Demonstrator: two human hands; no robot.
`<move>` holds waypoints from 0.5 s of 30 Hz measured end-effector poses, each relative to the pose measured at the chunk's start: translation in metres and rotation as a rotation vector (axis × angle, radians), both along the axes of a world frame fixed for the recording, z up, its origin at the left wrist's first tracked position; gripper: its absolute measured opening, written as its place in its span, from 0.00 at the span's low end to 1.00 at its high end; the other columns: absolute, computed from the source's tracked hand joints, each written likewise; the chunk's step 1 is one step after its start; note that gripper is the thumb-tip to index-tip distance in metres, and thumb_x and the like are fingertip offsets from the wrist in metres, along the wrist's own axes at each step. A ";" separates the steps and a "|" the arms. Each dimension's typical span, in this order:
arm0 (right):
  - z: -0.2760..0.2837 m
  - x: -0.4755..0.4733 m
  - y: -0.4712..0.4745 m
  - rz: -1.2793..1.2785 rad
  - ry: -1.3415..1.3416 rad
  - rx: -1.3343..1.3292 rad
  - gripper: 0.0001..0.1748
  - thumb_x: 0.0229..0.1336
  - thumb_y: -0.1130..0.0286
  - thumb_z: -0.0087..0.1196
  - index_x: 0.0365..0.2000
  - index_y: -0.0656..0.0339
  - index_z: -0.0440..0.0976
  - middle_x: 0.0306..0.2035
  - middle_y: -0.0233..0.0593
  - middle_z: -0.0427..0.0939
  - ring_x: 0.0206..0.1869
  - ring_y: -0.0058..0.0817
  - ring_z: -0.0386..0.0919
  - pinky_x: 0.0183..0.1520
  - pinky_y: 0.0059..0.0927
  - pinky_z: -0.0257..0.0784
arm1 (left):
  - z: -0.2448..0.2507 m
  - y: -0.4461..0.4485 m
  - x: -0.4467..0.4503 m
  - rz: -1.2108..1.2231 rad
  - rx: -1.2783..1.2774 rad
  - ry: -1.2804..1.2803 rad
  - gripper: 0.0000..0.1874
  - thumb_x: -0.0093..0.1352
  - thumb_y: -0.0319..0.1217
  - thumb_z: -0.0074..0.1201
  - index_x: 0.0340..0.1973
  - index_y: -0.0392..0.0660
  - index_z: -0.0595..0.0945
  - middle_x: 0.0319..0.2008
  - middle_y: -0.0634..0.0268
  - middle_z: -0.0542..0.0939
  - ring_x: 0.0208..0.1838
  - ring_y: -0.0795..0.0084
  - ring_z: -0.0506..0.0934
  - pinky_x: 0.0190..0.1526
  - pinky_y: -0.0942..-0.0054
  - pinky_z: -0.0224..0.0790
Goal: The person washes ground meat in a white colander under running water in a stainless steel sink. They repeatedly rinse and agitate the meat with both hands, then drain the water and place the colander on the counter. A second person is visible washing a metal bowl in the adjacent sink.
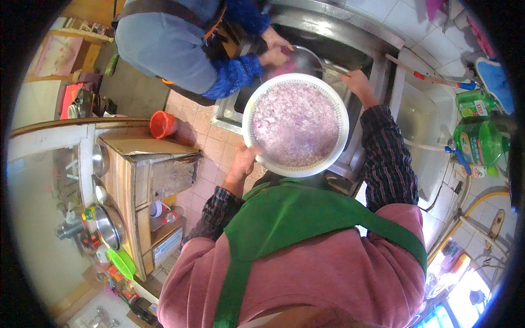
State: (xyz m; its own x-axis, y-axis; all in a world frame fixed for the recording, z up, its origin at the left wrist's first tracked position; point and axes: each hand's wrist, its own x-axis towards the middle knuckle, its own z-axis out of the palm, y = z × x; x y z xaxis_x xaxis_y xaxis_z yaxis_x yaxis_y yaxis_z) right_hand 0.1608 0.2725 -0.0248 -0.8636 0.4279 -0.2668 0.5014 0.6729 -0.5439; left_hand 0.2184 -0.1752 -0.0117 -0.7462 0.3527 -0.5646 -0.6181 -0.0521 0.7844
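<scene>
My left hand [242,164] grips the near left rim of a round white plastic colander [345,129]. It is filled with pale pinkish-purple, grain-like food [295,123], partly blurred as if by steam. My right hand [360,87] is closed around the end of a thin metal handle [333,69], past the colander's far right side. The handle runs left towards a round metal pan or ladle [309,57], partly hidden behind the colander. Over that vessel are both hands of another person [277,51], with something purple at the fingers.
A steel stove or counter frame [348,164] lies under the colander. To the right stands a white sink [426,119] with a hose [426,76] and green detergent bottles [478,139]. On the left are a wooden cabinet [119,172], a red bucket [162,124] and a metal basin [110,226].
</scene>
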 end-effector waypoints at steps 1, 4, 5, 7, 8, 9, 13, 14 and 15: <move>0.001 0.001 0.000 0.010 0.007 -0.013 0.25 0.49 0.50 0.54 0.33 0.65 0.80 0.33 0.54 0.80 0.38 0.48 0.80 0.43 0.42 0.72 | 0.000 0.000 0.000 0.009 -0.006 -0.001 0.15 0.54 0.20 0.53 0.38 0.34 0.77 0.32 0.61 0.79 0.33 0.68 0.77 0.38 0.70 0.70; 0.004 0.003 0.000 0.069 0.044 -0.009 0.26 0.52 0.50 0.55 0.34 0.66 0.79 0.31 0.57 0.78 0.37 0.49 0.79 0.42 0.41 0.71 | -0.001 0.000 0.001 0.020 -0.010 -0.004 0.14 0.54 0.20 0.53 0.38 0.34 0.77 0.32 0.61 0.79 0.33 0.68 0.77 0.38 0.70 0.70; 0.006 0.003 0.000 0.083 0.051 0.006 0.27 0.52 0.49 0.55 0.35 0.67 0.78 0.30 0.58 0.77 0.36 0.49 0.79 0.41 0.41 0.70 | -0.001 0.000 0.001 0.021 -0.009 -0.002 0.15 0.55 0.20 0.53 0.38 0.34 0.77 0.32 0.61 0.79 0.34 0.68 0.77 0.38 0.70 0.70; 0.007 0.005 -0.001 0.077 0.075 0.028 0.26 0.52 0.49 0.55 0.34 0.67 0.78 0.30 0.58 0.77 0.36 0.49 0.79 0.41 0.41 0.70 | -0.002 0.000 0.001 0.020 0.000 -0.003 0.15 0.55 0.20 0.53 0.39 0.34 0.77 0.32 0.61 0.79 0.34 0.68 0.77 0.39 0.70 0.70; 0.007 0.005 -0.001 0.076 0.079 0.031 0.26 0.52 0.49 0.55 0.34 0.68 0.78 0.30 0.58 0.77 0.35 0.50 0.79 0.40 0.41 0.70 | -0.002 -0.001 0.000 0.018 0.009 -0.006 0.14 0.55 0.20 0.54 0.39 0.34 0.77 0.32 0.61 0.79 0.34 0.68 0.77 0.39 0.70 0.71; 0.007 0.005 -0.002 0.073 0.074 0.029 0.26 0.52 0.49 0.55 0.33 0.68 0.78 0.29 0.59 0.77 0.35 0.50 0.78 0.40 0.41 0.70 | -0.002 -0.001 0.000 0.015 0.017 -0.010 0.14 0.55 0.20 0.54 0.38 0.34 0.77 0.32 0.61 0.79 0.34 0.68 0.77 0.39 0.70 0.71; 0.004 0.004 -0.002 0.068 0.085 0.035 0.26 0.52 0.49 0.55 0.31 0.68 0.79 0.29 0.59 0.77 0.35 0.50 0.78 0.39 0.42 0.71 | -0.003 0.000 0.001 0.038 0.020 -0.025 0.13 0.55 0.19 0.54 0.37 0.35 0.77 0.32 0.61 0.79 0.33 0.68 0.77 0.38 0.70 0.71; 0.003 0.004 -0.001 0.061 0.099 0.049 0.26 0.52 0.49 0.55 0.31 0.68 0.79 0.28 0.59 0.77 0.34 0.50 0.78 0.39 0.42 0.71 | -0.003 0.000 0.001 0.053 0.022 -0.029 0.13 0.55 0.19 0.54 0.36 0.35 0.78 0.32 0.62 0.79 0.33 0.68 0.77 0.38 0.71 0.71; 0.002 0.004 -0.001 0.060 0.086 0.043 0.26 0.52 0.49 0.55 0.31 0.67 0.79 0.28 0.59 0.77 0.34 0.50 0.78 0.39 0.42 0.71 | -0.004 0.000 0.001 0.058 0.041 -0.027 0.12 0.55 0.19 0.54 0.36 0.36 0.78 0.32 0.62 0.79 0.33 0.69 0.77 0.38 0.71 0.71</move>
